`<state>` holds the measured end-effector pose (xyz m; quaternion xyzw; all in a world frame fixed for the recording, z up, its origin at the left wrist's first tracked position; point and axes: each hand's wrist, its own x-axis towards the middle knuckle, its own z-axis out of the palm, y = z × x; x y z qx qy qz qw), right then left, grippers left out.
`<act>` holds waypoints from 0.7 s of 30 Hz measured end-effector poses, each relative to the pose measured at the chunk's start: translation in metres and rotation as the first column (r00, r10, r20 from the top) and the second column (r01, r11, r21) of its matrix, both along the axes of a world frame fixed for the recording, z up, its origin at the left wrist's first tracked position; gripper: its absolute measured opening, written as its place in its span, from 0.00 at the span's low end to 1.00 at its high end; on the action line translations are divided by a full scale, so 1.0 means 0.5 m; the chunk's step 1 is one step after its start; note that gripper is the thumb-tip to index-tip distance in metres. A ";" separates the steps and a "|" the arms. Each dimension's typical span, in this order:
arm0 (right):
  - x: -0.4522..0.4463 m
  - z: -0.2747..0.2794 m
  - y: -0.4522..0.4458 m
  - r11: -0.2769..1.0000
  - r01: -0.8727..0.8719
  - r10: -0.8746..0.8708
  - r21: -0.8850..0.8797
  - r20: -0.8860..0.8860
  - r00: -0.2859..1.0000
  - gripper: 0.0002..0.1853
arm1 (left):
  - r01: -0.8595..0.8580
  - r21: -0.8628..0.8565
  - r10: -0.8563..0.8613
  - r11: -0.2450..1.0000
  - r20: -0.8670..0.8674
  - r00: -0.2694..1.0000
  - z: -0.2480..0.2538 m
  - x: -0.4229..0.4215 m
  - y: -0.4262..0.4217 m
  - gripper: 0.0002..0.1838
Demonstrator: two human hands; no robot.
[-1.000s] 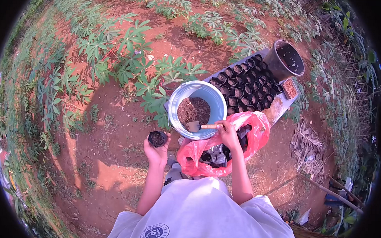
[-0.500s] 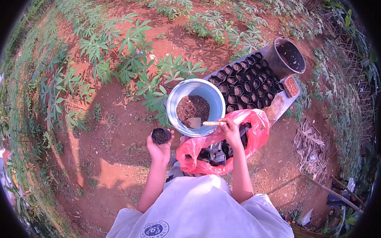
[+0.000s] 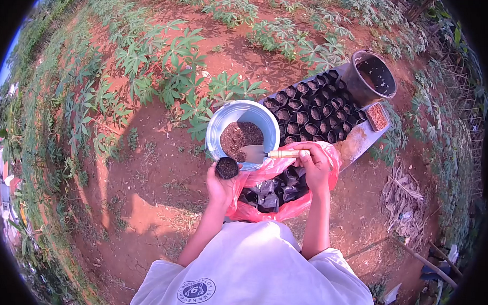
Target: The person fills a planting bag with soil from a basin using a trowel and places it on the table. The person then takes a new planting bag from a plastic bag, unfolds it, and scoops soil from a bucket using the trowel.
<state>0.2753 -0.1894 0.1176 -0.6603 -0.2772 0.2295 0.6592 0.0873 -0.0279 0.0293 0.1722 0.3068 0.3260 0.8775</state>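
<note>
My left hand [image 3: 219,187] is closed around a small black seedling bag [image 3: 227,168] filled with dark soil, at the near left rim of the light blue bucket [image 3: 213,131]. Brown soil [image 3: 239,136] covers the bottom of that bucket. In my right hand [image 3: 314,164] is a trowel [image 3: 280,154], gripped by its pale wooden handle, its metal blade inside the bucket by the soil. Below the trowel, a red plastic bag [image 3: 301,207] stands open with black plastic bags [image 3: 277,190] inside.
Many soil-filled black seedling bags [image 3: 312,109] stand on a board [image 3: 371,139] at the right. A dark bucket [image 3: 359,84] and a tray of reddish grains [image 3: 377,117] share it. Leafy plants [image 3: 185,59] grow ahead; dry leaves [image 3: 402,197] and a stick [image 3: 424,260] lie right.
My left hand has moved right with the soil-filled seedling bag, up to the bucket's rim. My right hand has shifted slightly right with the trowel, its blade still in the bucket.
</note>
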 end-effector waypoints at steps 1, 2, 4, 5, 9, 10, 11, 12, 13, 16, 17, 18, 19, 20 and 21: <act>0.003 0.004 -0.013 1.000 -0.003 0.003 0.007 -0.004 1.000 0.09 | 0.015 0.000 -0.015 1.000 0.011 1.000 0.005 0.009 -0.015 0.23; 0.007 0.004 -0.027 1.000 -0.013 0.013 0.014 0.007 1.000 0.08 | 0.025 -0.009 -0.025 1.000 0.034 0.999 0.011 0.016 -0.030 0.21; 0.006 0.018 -0.049 0.999 -0.009 0.008 0.033 0.025 1.000 0.08 | 0.007 -0.004 -0.007 1.000 -0.013 1.000 0.006 0.034 -0.051 0.22; 0.005 0.019 -0.058 0.999 -0.012 0.011 0.038 0.022 1.000 0.08 | -0.008 -0.005 0.007 1.000 -0.054 0.999 0.001 0.041 -0.059 0.22; -0.001 0.038 -0.080 0.996 0.017 -0.009 -0.086 0.095 0.995 0.07 | 0.003 0.077 0.005 0.997 -0.102 0.995 0.023 0.059 -0.088 0.21; -0.001 0.044 -0.081 0.994 0.009 0.012 -0.105 0.197 0.980 0.07 | 0.009 0.081 0.000 0.997 -0.103 0.995 0.025 0.065 -0.096 0.21; 0.000 0.050 -0.084 0.992 0.004 0.034 -0.127 0.296 0.955 0.07 | -0.005 0.097 0.016 0.995 -0.115 0.993 0.027 0.071 -0.105 0.21; 0.002 0.059 -0.089 0.985 0.010 0.048 -0.170 0.338 0.940 0.08 | -0.017 0.113 0.032 0.993 -0.127 0.991 0.028 0.076 -0.115 0.20; 0.002 0.063 -0.093 0.986 0.018 0.041 -0.169 0.337 0.941 0.08 | -0.010 0.114 0.024 0.993 -0.128 0.991 0.029 0.083 -0.127 0.20; -0.005 0.071 -0.102 0.990 0.005 0.060 -0.142 0.447 0.892 0.09 | -0.045 0.184 0.074 0.982 -0.156 0.985 0.028 0.102 -0.159 0.18; -0.004 0.074 -0.107 0.990 0.015 0.051 -0.143 0.447 0.893 0.09 | -0.046 0.185 0.078 0.982 -0.174 0.982 0.021 0.107 -0.168 0.17; -0.001 0.078 -0.110 0.990 -0.013 0.084 -0.142 0.504 0.860 0.10 | -0.046 0.186 0.082 0.981 -0.190 0.978 0.018 0.112 -0.175 0.17; 0.003 0.080 -0.113 0.989 -0.042 0.116 -0.144 0.558 0.821 0.10 | -0.036 0.186 0.072 0.982 -0.189 0.979 0.015 0.118 -0.181 0.17; 0.004 0.082 -0.115 0.987 -0.046 0.128 -0.155 0.578 0.806 0.10 | -0.037 0.182 0.067 0.983 -0.162 0.984 0.012 0.123 -0.186 0.16; 0.006 0.085 -0.116 0.987 -0.037 0.123 -0.158 0.579 0.806 0.10 | -0.040 0.178 0.065 0.983 -0.135 0.989 0.012 0.127 -0.191 0.16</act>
